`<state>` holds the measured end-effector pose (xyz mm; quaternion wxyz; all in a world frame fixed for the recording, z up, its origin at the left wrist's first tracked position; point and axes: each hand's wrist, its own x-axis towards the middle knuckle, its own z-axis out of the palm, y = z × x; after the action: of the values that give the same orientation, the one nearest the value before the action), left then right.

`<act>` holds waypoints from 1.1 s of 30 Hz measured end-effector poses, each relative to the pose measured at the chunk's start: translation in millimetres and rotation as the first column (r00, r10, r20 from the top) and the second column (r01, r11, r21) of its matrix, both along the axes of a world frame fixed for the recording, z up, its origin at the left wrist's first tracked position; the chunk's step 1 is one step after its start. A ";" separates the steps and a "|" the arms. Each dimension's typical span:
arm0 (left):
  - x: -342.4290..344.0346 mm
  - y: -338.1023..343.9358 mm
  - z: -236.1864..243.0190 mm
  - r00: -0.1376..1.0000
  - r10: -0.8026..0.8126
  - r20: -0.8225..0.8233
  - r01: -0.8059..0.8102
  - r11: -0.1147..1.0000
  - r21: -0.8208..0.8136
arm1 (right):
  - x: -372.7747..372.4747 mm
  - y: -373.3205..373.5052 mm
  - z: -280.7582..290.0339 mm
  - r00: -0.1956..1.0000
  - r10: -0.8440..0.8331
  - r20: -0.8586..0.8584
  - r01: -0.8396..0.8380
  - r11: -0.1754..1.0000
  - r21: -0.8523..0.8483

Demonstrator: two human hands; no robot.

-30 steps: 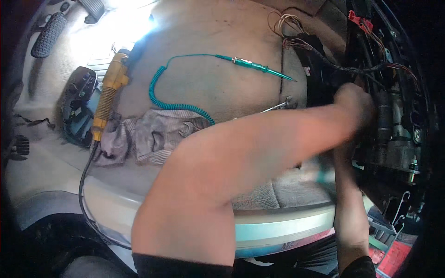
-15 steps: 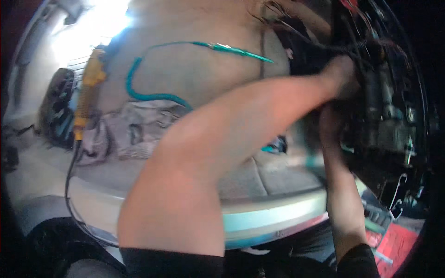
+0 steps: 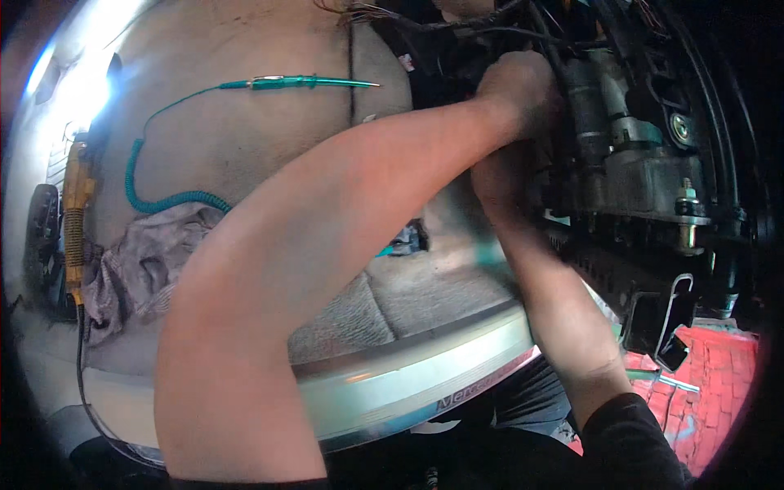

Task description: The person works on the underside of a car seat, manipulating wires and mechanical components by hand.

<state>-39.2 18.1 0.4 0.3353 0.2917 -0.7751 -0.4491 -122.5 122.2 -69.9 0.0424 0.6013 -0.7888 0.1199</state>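
Observation:
Both my arms reach up to the dark metal assembly (image 3: 645, 184) on the right, with its pipes and bolts. My left hand (image 3: 523, 86) is at the far side of it, its back toward me and its fingers hidden behind the hand in shadow. Just below and partly under my left wrist, my right hand (image 3: 505, 171) lies in deep shade beside the same assembly, and its fingers do not show. Whether either hand holds anything is hidden. Bundled wires (image 3: 465, 26) hang just beyond my left hand.
On the carpeted surface lies a green circuit tester (image 3: 302, 82) with a coiled lead (image 3: 159, 204). A crumpled grey cloth (image 3: 147, 249) is near it. At the far left stands a lit yellow work lamp (image 3: 76, 220) with a black cord. A pale sill (image 3: 425, 371) runs across the front.
The whole scene has shifted left in view, bringing more of the metal assembly and the red brick-patterned ground into sight. Both hands stay at the assembly.

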 end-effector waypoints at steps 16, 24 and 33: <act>4.8 8.0 7.3 0.996 0.087 -0.015 -0.079 0.954 0.289 | 7.4 -5.4 -12.7 0.997 0.057 -0.043 -0.059 0.998 -0.028; 17.6 -15.2 -25.3 0.961 -0.127 -0.247 0.199 0.936 0.291 | 10.1 -7.7 -5.2 0.993 0.114 0.022 -0.110 0.984 -0.138; 22.9 -11.3 -26.7 0.931 -0.080 -0.355 -0.088 0.897 -0.433 | 19.4 -10.6 1.1 0.993 0.118 -0.011 -0.118 0.987 -0.110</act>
<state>-16.3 6.8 -26.4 0.5311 0.1213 -0.7803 -0.3071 -103.1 111.6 -68.8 0.0700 0.6440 -0.7439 0.1643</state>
